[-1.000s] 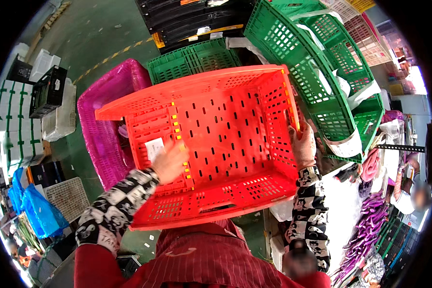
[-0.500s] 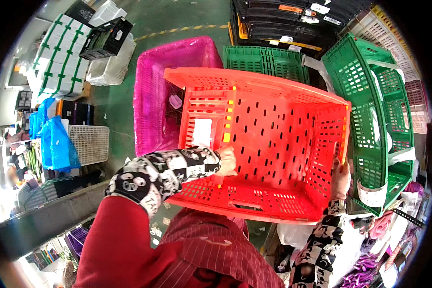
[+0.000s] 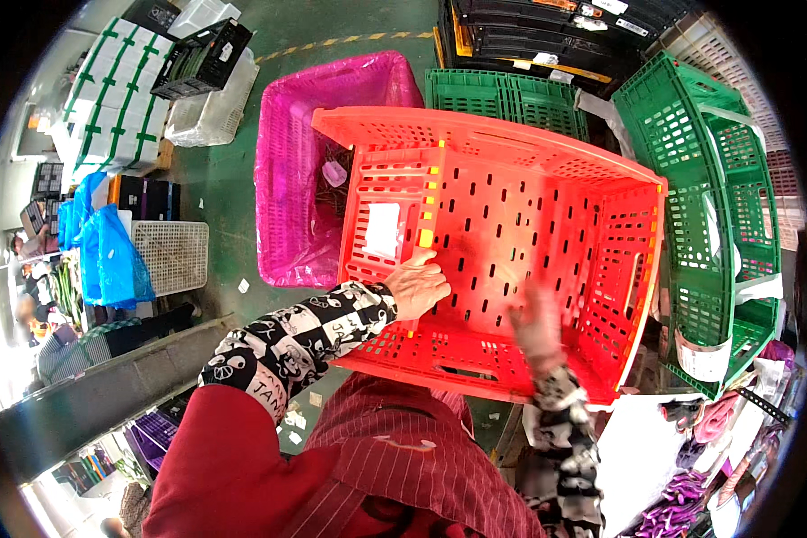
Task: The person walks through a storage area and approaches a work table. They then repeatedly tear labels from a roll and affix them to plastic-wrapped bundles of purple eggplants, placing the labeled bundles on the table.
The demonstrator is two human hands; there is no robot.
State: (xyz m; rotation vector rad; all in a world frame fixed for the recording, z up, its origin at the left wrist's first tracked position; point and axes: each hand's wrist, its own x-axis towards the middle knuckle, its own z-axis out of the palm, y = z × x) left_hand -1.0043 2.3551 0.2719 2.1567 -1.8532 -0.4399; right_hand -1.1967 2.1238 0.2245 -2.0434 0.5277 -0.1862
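A red plastic crate (image 3: 502, 242) with slotted walls and floor lies before me, its inside facing up and a white label (image 3: 383, 229) on its left end wall. My left hand (image 3: 420, 285) is closed over the top edge of that wall, just below a yellow tab. Over the near right part of the crate is my right hand (image 3: 538, 327), smeared by motion; its fingers are too blurred to read, and I cannot tell whether it touches the crate.
Behind the crate's left end stands a basket lined with pink plastic (image 3: 282, 179). Green crates (image 3: 681, 197) stand upright at the right, with another green crate (image 3: 511, 103) behind. Black crates (image 3: 547, 36) are stacked at the back. A grey metal beam (image 3: 108, 377) crosses the left.
My right hand has let go of the crate's right end wall and moved left over its inside. My left hand stays on the left wall. The crate sits slightly farther right in view.
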